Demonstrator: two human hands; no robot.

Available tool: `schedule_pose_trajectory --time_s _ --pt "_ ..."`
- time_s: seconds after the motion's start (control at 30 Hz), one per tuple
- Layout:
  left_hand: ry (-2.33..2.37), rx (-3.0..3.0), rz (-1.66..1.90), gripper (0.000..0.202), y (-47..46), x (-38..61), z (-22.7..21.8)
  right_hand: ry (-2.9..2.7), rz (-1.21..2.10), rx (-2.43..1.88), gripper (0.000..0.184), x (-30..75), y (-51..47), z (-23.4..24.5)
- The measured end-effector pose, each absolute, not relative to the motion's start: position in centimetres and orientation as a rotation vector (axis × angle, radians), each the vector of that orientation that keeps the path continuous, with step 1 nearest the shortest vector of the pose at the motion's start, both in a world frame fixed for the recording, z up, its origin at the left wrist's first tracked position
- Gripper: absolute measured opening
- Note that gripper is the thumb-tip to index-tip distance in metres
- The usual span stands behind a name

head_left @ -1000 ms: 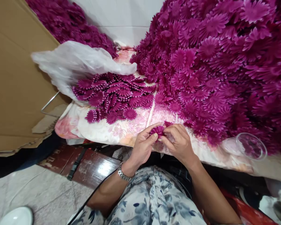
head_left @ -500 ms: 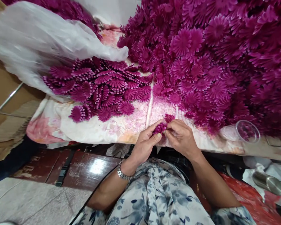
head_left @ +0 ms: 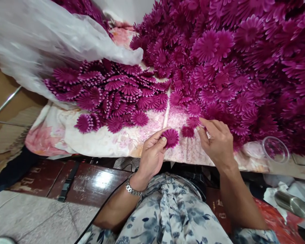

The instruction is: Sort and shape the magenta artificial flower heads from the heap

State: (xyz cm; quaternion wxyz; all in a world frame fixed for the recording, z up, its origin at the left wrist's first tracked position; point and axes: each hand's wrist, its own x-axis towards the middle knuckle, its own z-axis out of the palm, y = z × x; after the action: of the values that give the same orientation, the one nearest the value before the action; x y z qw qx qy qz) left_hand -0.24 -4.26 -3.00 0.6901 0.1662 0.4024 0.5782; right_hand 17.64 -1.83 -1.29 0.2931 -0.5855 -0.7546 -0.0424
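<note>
My left hand (head_left: 152, 152) pinches a round magenta artificial flower layer (head_left: 171, 138) between thumb and fingers, its petals spread flat and facing up. To the right, my right hand (head_left: 216, 140) has thumb and forefinger closed on the edge of another magenta flower layer (head_left: 193, 121) at the near edge of the big heap. A small dark magenta flower piece (head_left: 187, 131) lies on the cloth between my hands. The large heap of loose flower layers (head_left: 218, 81) rises beyond my right hand. Stacked flower layers (head_left: 117, 91) with pale petal tips lie to the left.
A floral cloth (head_left: 91, 144) covers the table. Clear plastic sheeting (head_left: 53, 37) hangs over the left side, beside cardboard (head_left: 5, 135). A clear round tub (head_left: 276, 149) stands at the right edge. Lower right, a metal cylinder (head_left: 291, 204) rests near red plastic.
My hands were together at one bunched flower. My right hand has moved away to the right, to the heap's edge. The flower layer in my left hand now shows spread flat.
</note>
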Motion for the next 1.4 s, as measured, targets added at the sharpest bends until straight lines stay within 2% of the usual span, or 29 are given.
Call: schedule_pose_trajectory --time_s 0.13,0.23,0.43,0.83,0.97,1.1,1.17,1.3,1.4 --pt "0.892 0.389 1.256 0.028 -4.3 0.2 -2.8 -1.998 0.268 -1.269 0.012 14.8 -2.6 -1.0" --pt "0.857 0.38 1.214 0.031 -4.4 0.5 -2.6 -2.061 0.39 -1.187 0.009 13.4 -2.7 -1.5" --pt "0.862 0.401 1.236 0.036 -4.6 0.3 -2.9 -2.072 0.289 -1.135 0.012 13.3 -2.7 -2.4" --pt "0.918 0.248 1.423 0.02 -3.7 -0.8 -2.9 -1.882 0.312 -1.253 0.012 13.7 -2.6 -1.9" --pt "0.942 0.28 1.44 0.02 -3.6 -1.4 -2.7 -1.944 0.105 -1.368 0.015 15.9 -1.6 -1.5" --pt "0.908 0.262 1.401 0.019 -3.6 -1.3 -2.6 -2.09 -0.154 -1.534 0.031 16.7 -1.2 -1.1" --pt "0.891 0.256 1.382 0.019 -3.6 -1.0 -2.5 -2.09 -0.095 -1.456 0.03 15.8 -1.5 -0.9" --pt "0.848 0.28 1.312 0.023 -3.9 -0.5 -2.3 -2.107 0.271 -1.189 0.011 13.1 -2.1 -1.0" --pt "0.838 0.304 1.266 0.027 -4.2 -0.3 -2.3 -2.123 0.345 -1.123 0.007 12.3 -2.2 -1.6"
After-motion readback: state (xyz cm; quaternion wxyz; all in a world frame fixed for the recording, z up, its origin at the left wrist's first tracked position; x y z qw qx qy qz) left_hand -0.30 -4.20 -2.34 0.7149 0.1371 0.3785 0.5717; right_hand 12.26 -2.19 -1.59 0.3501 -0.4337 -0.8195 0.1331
